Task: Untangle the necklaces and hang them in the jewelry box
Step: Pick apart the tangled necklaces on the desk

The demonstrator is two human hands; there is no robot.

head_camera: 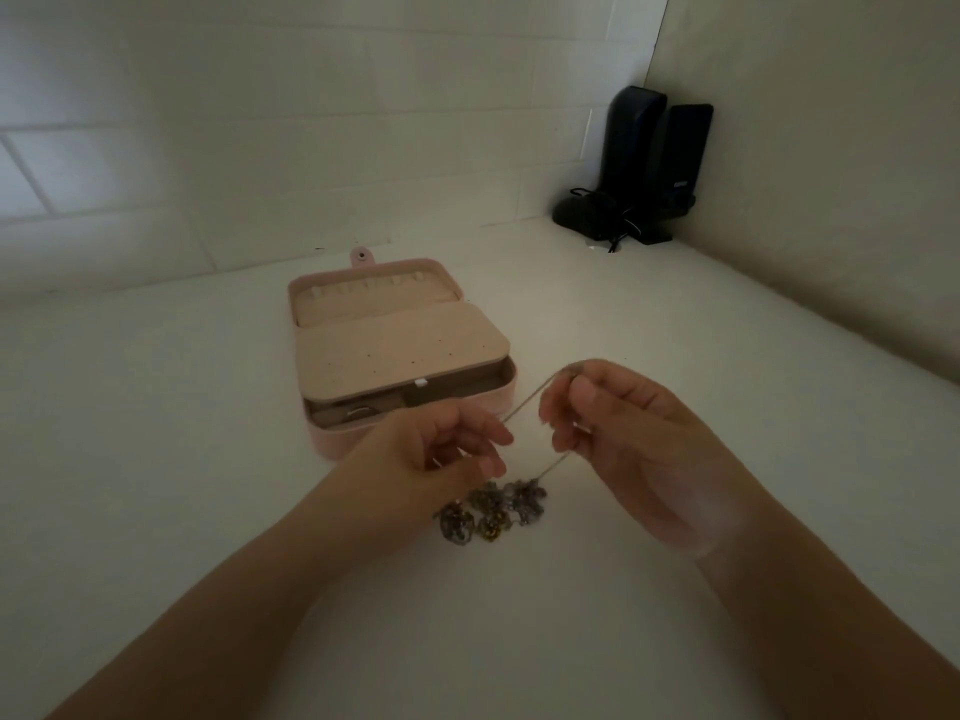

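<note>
Your left hand [447, 449] and right hand [618, 439] both pinch one thin chain [524, 402] above the tangled necklaces [493, 509] on the white table [156, 459]. The open pink jewelry box [400, 350] lies just beyond; two black speakers [649, 163] stand far right.

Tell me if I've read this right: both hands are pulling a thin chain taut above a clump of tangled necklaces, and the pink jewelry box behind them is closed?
Not quite. In the head view the jewelry box lies open, its lid back and an inner flap showing. The rest holds: the left hand and right hand pinch a thin chain above the tangled necklaces.
</note>
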